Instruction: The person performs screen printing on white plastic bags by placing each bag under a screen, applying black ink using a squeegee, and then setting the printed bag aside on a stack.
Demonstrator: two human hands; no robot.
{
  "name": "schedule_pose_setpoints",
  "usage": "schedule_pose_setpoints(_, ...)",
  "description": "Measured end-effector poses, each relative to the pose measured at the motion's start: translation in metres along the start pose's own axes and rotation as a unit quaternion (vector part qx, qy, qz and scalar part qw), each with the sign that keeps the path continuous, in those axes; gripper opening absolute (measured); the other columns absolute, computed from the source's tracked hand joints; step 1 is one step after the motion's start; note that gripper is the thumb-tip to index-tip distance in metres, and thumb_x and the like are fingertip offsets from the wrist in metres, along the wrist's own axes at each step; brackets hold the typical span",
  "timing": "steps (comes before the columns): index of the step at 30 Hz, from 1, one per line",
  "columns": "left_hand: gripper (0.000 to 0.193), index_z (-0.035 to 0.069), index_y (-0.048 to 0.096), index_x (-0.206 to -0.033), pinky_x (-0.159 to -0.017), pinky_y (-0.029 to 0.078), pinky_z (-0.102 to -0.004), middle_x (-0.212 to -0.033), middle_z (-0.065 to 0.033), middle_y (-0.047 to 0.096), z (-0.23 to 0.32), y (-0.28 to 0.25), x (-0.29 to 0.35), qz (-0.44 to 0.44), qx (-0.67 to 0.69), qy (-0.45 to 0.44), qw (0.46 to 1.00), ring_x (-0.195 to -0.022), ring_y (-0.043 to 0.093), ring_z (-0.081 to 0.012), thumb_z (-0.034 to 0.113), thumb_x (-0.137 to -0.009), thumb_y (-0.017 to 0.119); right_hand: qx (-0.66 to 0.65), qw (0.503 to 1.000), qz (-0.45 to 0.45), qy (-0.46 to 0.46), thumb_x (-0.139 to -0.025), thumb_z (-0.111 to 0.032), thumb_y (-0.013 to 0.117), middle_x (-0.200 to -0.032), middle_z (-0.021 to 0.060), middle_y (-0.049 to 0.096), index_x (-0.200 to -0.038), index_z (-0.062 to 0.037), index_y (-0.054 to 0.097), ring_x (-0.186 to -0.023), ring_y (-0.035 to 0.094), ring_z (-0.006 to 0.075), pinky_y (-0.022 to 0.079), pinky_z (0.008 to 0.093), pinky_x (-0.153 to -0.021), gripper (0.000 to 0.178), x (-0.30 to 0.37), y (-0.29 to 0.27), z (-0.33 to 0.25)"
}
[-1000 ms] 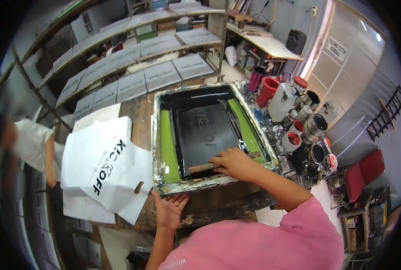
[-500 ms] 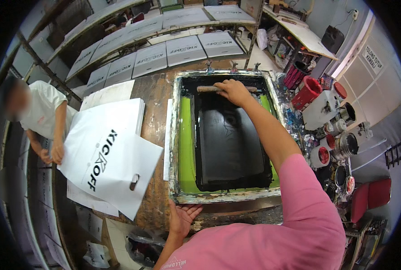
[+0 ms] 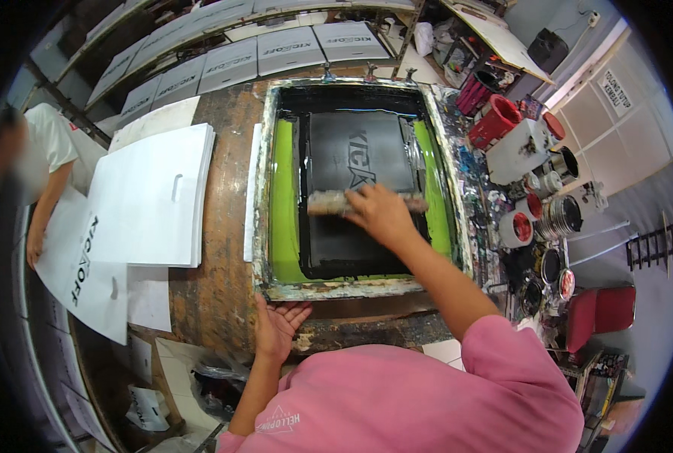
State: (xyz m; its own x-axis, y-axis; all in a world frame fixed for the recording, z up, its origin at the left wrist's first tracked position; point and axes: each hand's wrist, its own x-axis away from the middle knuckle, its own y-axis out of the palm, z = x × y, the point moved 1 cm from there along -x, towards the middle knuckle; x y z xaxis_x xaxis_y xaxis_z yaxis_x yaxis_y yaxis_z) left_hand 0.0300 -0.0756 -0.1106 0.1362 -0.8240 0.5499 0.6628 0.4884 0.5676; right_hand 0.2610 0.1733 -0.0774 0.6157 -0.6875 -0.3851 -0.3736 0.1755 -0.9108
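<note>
A screen printing frame [image 3: 259, 204] with a paint-crusted wooden rim lies on the worktable in front of me. Black ink and green margins cover its mesh [image 3: 363, 143], where dark lettering shows in the upper part. My right hand [image 3: 382, 214] grips a wooden-handled squeegee [image 3: 326, 202], which lies crosswise around the middle of the mesh. Below the frame's near left corner, my left hand [image 3: 277, 330] is palm up with fingers stretched out, next to the rim and holding nothing.
Left of the frame is a stack of white bags [image 3: 151, 189]. A co-worker [image 3: 49, 151] holds a printed bag [image 3: 87, 275] at the far left. Paint cans [image 3: 495, 121] crowd the right side. Racks with printed bags [image 3: 231, 62] stand behind.
My right hand has drawn the squeegee from the far end toward me, exposing lettering on the mesh. The co-worker has pulled the printed bag left off the stack. My view has shifted.
</note>
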Motion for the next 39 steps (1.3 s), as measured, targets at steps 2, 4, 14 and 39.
schedule_pose_setpoints(2,0.098,-0.008,0.021,-0.154,-0.115,0.048,-0.0576,-0.145,-0.034,0.045,-0.001,-0.002,0.0,-0.025,-0.011,0.012,1.0,-0.136,0.054,-0.0471,0.073,-0.104,0.042,-0.017,0.999,-0.041,0.001,-0.086,-0.035,0.08,-0.1,0.0101,0.064,-0.12,-0.0115,0.069,-0.098,0.064,0.0315,0.057,0.0445,-0.077,0.043,0.033,-0.022,-0.031)
schedule_pose_setpoints(4,0.098,-0.008,0.022,-0.154,-0.115,0.048,-0.0571,-0.144,-0.0338,0.046,-0.002,0.001,0.001,-0.018,-0.007,0.022,1.0,-0.135,0.054,-0.047,0.073,-0.104,0.042,-0.031,0.996,-0.084,0.011,-0.086,-0.034,0.08,-0.102,0.0094,0.065,-0.124,-0.0116,0.069,-0.097,0.065,0.0307,0.057,0.0443,-0.077,0.045,0.066,-0.043,-0.06)
schedule_pose_setpoints(14,0.088,-0.006,0.039,-0.145,-0.115,0.049,-0.0546,-0.135,-0.0297,0.057,-0.002,0.008,0.0,-0.032,-0.012,0.058,0.998,-0.129,0.061,-0.0424,0.072,-0.105,0.041,-0.035,0.991,-0.123,0.032,-0.097,-0.043,0.069,-0.105,0.0137,0.064,-0.107,-0.0072,0.063,-0.093,0.068,0.0337,0.057,0.0475,-0.076,0.038,0.063,-0.082,-0.072)
schedule_pose_setpoints(39,0.113,-0.001,0.026,-0.166,-0.119,-0.013,-0.0751,-0.176,-0.0224,0.015,0.033,0.056,-0.047,0.075,-0.838,0.219,0.494,-0.164,0.0,-0.0404,0.085,-0.094,0.04,0.081,0.974,0.212,0.005,-0.094,-0.04,0.063,-0.082,0.0138,0.069,-0.089,-0.0028,0.069,-0.083,0.067,0.0334,0.045,0.0476,-0.085,0.038,-0.115,-0.277,-0.063)
